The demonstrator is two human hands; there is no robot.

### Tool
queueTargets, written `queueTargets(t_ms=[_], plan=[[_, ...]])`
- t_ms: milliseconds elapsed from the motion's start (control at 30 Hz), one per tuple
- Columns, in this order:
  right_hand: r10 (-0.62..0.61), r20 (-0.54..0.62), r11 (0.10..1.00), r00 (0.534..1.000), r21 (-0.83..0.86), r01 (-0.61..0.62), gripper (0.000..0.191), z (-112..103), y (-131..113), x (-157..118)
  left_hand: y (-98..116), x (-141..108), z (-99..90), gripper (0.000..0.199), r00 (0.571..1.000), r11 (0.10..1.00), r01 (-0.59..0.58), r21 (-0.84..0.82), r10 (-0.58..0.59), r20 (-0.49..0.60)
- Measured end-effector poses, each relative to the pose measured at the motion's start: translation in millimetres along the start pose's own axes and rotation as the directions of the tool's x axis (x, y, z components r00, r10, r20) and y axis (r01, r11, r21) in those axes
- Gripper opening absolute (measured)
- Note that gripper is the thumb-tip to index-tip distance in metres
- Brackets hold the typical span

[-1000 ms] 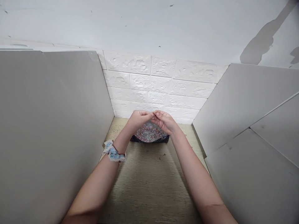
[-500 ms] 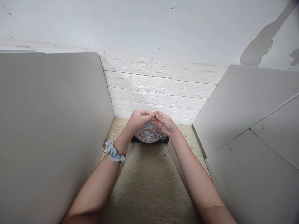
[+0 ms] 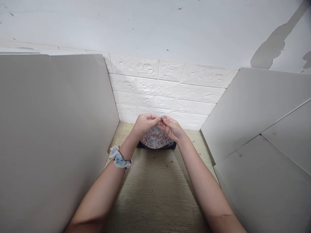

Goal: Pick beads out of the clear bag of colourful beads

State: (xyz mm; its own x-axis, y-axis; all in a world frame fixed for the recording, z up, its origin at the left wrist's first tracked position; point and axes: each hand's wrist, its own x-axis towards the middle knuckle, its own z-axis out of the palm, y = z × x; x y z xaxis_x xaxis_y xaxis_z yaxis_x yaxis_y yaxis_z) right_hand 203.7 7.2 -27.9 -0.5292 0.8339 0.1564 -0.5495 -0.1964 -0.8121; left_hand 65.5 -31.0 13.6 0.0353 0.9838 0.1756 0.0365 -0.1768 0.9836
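My left hand (image 3: 143,124) and my right hand (image 3: 173,128) meet fingertip to fingertip at the far end of the table. Both have thumb and fingers pinched together, and what they pinch is too small to make out. Directly below them sits a dark tray (image 3: 170,146) filled with several tiny multicoloured beads (image 3: 154,140); the hands hover just above it and hide its far part. A light blue scrunchie (image 3: 119,158) is around my left wrist.
The hands work on a pale wood-grain table (image 3: 153,191). A tall grey panel (image 3: 53,136) walls off the left and slanted grey panels (image 3: 257,129) the right. A white brick-pattern wall (image 3: 165,87) closes the back. A few stray specks (image 3: 170,163) lie on the table.
The hands stay pinched together over the tray; the fingers shifted only slightly.
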Motion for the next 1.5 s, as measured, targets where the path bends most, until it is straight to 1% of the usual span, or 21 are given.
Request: queueTargets(t_ms=[100,200,367,667,867,1067,1267,1500], plan=[[-0.002,-0.023,1.000,1.000,-0.015,0.002,0.012,-0.3,-1.7,-0.7,0.1,0.0,0.1,0.020,1.000,1.000,-0.003,-0.007,0.003,0.012],[0.003,-0.040,0.999,0.999,-0.032,-0.004,0.012,1.8,-2.1,-1.2,1.2,-0.6,0.6,0.019,1.000,1.000,0.009,0.007,-0.009,0.001],[0.014,-0.024,0.999,1.000,-0.052,-0.015,0.013,4.3,0.0,-0.8,0.8,-0.3,0.6,0.016,0.999,0.999,0.033,0.035,-0.032,-0.022],[0.007,0.015,1.000,1.000,-0.022,-0.007,0.015,1.7,0.1,-0.5,-0.4,0.6,-0.2,0.017,1.000,0.998,0.018,0.065,-0.016,-0.023],[0.010,0.019,1.000,1.000,-0.008,-0.010,0.016,-0.1,-0.7,-0.2,2.0,-1.6,0.3,0.017,0.999,0.997,0.036,0.071,-0.034,-0.040],[0.012,0.023,0.999,1.000,-0.034,-0.011,0.015,-1.2,0.3,0.6,4.3,-2.3,0.8,0.016,0.998,0.996,0.044,0.080,-0.041,-0.041],[0.007,0.053,1.000,0.999,-0.015,-0.006,0.015,-3.4,1.8,1.3,4.7,-2.2,1.2,0.015,0.998,0.995,0.054,0.083,-0.050,-0.041],[0.012,0.047,1.000,0.999,-0.014,-0.011,0.015,-4.0,1.4,0.8,4.3,-2.0,1.3,0.016,0.997,0.995,0.060,0.082,-0.055,-0.055]])
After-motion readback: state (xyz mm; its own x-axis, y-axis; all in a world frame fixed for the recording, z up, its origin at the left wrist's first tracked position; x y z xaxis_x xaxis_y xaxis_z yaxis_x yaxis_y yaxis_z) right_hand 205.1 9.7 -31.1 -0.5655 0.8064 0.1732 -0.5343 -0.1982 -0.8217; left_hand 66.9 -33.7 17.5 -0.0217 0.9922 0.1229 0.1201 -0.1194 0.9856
